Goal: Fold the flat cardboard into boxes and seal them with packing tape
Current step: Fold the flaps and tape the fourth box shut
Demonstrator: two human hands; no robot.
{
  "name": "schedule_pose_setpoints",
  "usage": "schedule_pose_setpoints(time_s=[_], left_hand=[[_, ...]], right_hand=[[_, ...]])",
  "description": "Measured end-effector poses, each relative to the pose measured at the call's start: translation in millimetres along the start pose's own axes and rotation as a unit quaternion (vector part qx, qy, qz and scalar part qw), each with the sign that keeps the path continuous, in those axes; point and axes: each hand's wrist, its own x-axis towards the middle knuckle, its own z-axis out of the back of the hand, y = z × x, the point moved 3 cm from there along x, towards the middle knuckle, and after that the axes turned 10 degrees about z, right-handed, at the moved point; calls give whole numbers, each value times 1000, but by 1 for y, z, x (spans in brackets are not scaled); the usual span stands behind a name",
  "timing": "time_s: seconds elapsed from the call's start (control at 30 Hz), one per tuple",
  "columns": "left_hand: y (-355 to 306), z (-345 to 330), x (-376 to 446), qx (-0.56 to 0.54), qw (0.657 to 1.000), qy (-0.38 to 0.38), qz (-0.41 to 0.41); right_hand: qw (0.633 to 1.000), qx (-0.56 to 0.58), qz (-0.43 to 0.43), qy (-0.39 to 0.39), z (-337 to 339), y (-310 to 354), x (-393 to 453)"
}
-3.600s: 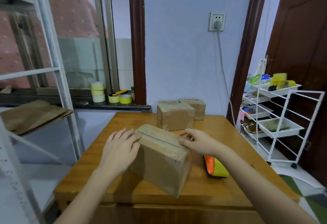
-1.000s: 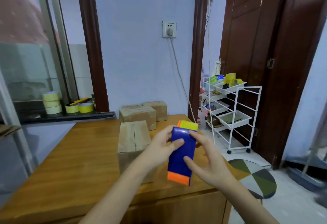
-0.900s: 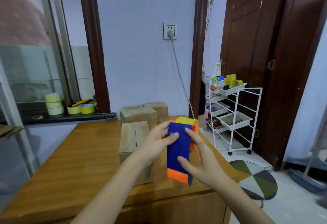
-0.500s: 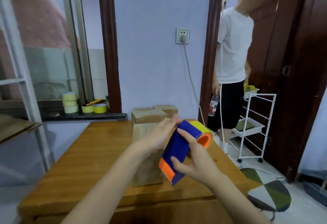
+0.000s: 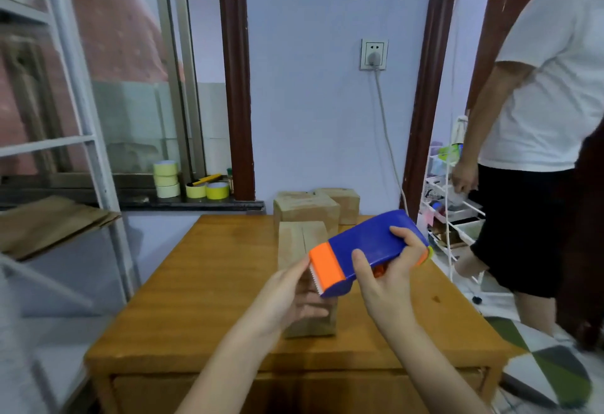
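The tape dispenser [image 5: 369,246] was glossy blue-and-orange plastic; the box [image 5: 302,240] matt brown cardboard; the table [image 5: 209,282] smooth varnished wood.

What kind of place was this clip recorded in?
Most likely a room in a home used for packing: a wooden table holding small taped cardboard boxes, rolls of yellow tape on the windowsill, and a white wire storage cart by the dark wooden door.

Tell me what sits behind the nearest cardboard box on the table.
Two more cardboard boxes stand behind the nearest box, by the wall. The tape dispenser and both hands cover its near part.
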Motion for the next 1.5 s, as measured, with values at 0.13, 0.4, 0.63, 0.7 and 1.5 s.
schedule_pose_setpoints(time_s=[0.13,0.4,0.63,0.7,1.5], left_hand=[[3,0,3,-111,994,-6,7],[11,1,6,-164,984,-64,-16],[13,1,9,-62,977,-174,-107],[13,2,11,-59,974,-181,-119],[6,8,13,225,888,-315,-248]], right_hand=[[999,32,-9,-19,-8,2,-1],[996,56,-27,-69,-18,-4,-11],[992,72,-43,-92,-28,-6,-18],[993,71,-38,-90,-29,-5,-19],[995,27,7,-98,-26,4,-7]])
